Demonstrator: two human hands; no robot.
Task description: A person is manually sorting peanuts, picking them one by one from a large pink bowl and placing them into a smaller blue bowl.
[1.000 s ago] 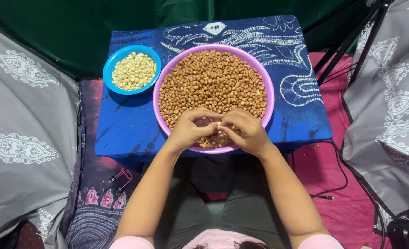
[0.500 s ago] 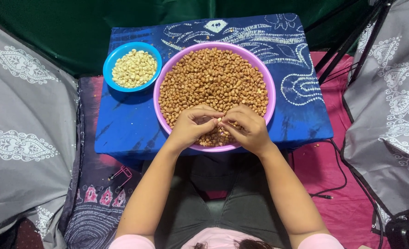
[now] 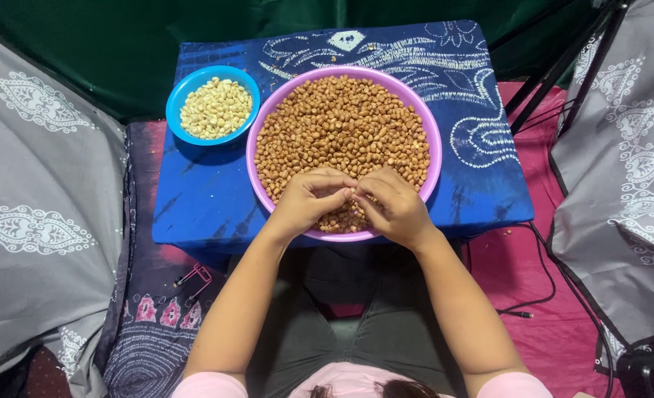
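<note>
Brown peanuts (image 3: 341, 125); hands as before

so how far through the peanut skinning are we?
Early. Done: a small blue bowl holds a modest heap of pale skinned peanuts. In hand: left hand and right hand meet over the near edge of the pink basin, fingertips pinched together, seemingly on one nut, though it's too small to see. Left: the basin is nearly full of brown unskinned peanuts, far more than the pale pile.
</note>
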